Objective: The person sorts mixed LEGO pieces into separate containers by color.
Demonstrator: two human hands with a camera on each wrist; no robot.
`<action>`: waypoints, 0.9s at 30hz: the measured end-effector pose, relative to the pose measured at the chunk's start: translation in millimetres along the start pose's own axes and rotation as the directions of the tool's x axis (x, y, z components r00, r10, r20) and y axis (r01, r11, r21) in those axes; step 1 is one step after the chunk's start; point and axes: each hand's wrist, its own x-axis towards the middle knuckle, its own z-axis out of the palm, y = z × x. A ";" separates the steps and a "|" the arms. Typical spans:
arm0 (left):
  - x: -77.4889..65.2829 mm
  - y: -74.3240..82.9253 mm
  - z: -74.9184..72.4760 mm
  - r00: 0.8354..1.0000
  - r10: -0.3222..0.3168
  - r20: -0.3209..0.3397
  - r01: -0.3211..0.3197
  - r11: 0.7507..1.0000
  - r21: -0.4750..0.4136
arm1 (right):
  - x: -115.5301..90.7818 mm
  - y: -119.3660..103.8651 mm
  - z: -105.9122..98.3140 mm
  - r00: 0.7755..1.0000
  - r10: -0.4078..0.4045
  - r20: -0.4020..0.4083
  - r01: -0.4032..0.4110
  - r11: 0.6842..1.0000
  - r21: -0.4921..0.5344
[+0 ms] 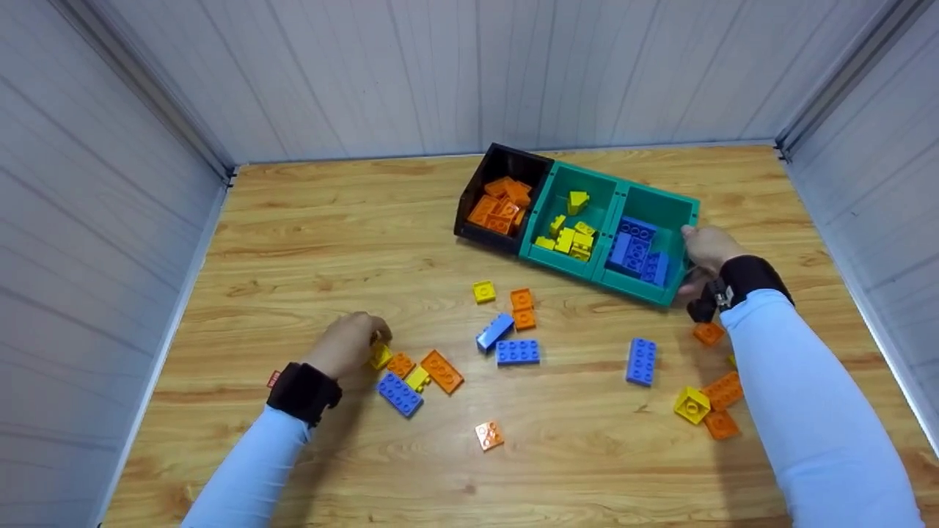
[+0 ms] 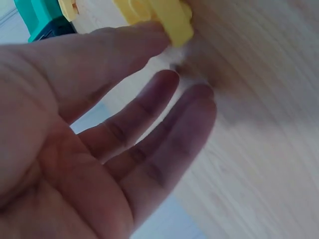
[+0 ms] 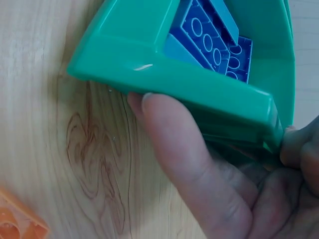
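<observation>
My left hand (image 1: 346,345) is low over the left part of the table, pinching a yellow brick (image 1: 380,356). In the left wrist view the thumb meets this yellow brick (image 2: 162,17); the forefinger is mostly hidden behind the thumb, and the other fingers hang apart. My right hand (image 1: 708,253) grips the right end of the green bin (image 1: 678,213), which holds blue bricks (image 1: 634,249). Up close, one finger lies along the outside of the green bin (image 3: 209,84), below its rim. Joined on its left are a green bin with yellow bricks (image 1: 572,238) and a black bin (image 1: 469,202) with orange bricks (image 1: 506,202).
Beside my left hand lie a blue brick (image 1: 400,394) and an orange plate (image 1: 442,371). Mid-table are more blue bricks (image 1: 518,352) and orange pieces (image 1: 522,308). Near my right forearm lie a yellow brick (image 1: 692,405) and orange bricks (image 1: 722,391). White walls (image 1: 506,73) border the table.
</observation>
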 end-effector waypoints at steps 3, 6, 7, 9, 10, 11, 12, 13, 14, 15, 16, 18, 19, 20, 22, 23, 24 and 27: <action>5.2 1.1 -0.2 1.000 -0.025 0.016 0.025 0.999 -0.020 | 1.3 0.5 1.6 1.000 -0.008 -0.004 0.008 0.999 -0.032; 8.6 2.2 0.2 0.999 -0.034 0.019 0.034 0.999 -0.017 | 3.0 0.4 3.1 1.000 -0.014 -0.014 0.013 0.997 -0.076; 9.1 2.5 0.3 0.999 -0.029 0.019 0.030 0.999 -0.012 | 4.0 0.1 3.7 1.000 -0.007 -0.015 0.006 0.997 -0.076; 9.2 4.1 0.1 0.999 -0.025 0.025 0.025 1.000 -0.008 | 5.7 -0.7 4.6 1.000 0.002 -0.018 -0.003 0.996 -0.093; 9.2 5.0 0.0 0.999 -0.020 0.029 0.021 1.000 -0.009 | 6.6 -1.2 5.0 1.000 0.021 -0.014 -0.022 0.999 -0.045; 8.9 6.4 -0.3 0.999 -0.017 0.033 0.017 1.000 -0.009 | 6.9 -1.8 5.4 0.999 0.037 -0.008 -0.037 0.999 -0.018; 8.9 7.8 -0.3 0.999 -0.012 0.037 0.012 1.000 -0.011 | 7.2 -2.5 5.7 0.999 0.050 -0.004 -0.050 0.999 0.008; 9.0 8.9 -0.1 0.999 -0.009 0.042 0.009 1.000 -0.012 | 7.5 -3.0 5.6 0.998 0.056 -0.005 -0.056 0.998 0.017; 9.5 10.3 0.3 0.999 -0.012 0.044 0.013 1.000 -0.013 | 7.7 -3.4 5.3 0.998 0.056 -0.008 -0.056 0.998 0.020; 10.2 11.3 1.1 0.999 -0.012 0.042 0.013 1.000 -0.012 | 7.4 -3.9 5.1 0.998 0.063 -0.008 -0.062 0.997 0.035; 11.2 12.1 2.1 0.999 -0.014 0.036 0.015 1.000 -0.012 | 6.9 -4.4 4.5 0.998 0.069 -0.008 -0.068 0.996 0.053; 13.3 13.4 4.2 0.999 -0.023 0.026 0.024 1.000 -0.009 | 6.9 -4.9 4.1 0.998 0.058 -0.018 -0.058 0.998 0.023; 14.3 14.5 5.1 1.000 -0.023 0.018 0.023 1.000 -0.006 | 6.1 -5.7 4.4 0.998 0.058 -0.021 -0.057 0.998 0.023; 15.7 16.5 5.4 1.000 -0.024 0.011 0.024 1.000 -0.007 | 5.2 -6.6 5.0 0.998 0.066 -0.017 -0.066 0.997 0.030; 19.1 25.0 2.8 0.999 -0.032 0.003 0.032 0.999 -0.031 | 4.6 -8.8 6.3 0.997 0.082 -0.012 -0.081 0.996 0.048; 21.9 32.0 0.5 0.999 -0.048 0.011 0.048 0.996 -0.072 | 4.7 -10.1 7.0 0.996 0.085 -0.009 -0.085 0.995 0.052; 25.8 40.6 -1.9 0.998 -0.061 0.024 0.064 0.990 -0.129 | 4.5 -11.5 7.2 0.996 0.088 -0.005 -0.087 0.995 0.058; 49.6 74.3 -10.6 0.999 -0.036 0.010 0.038 0.971 -0.235 | 6.1 -13.5 5.6 0.996 0.086 0.005 -0.086 0.996 0.027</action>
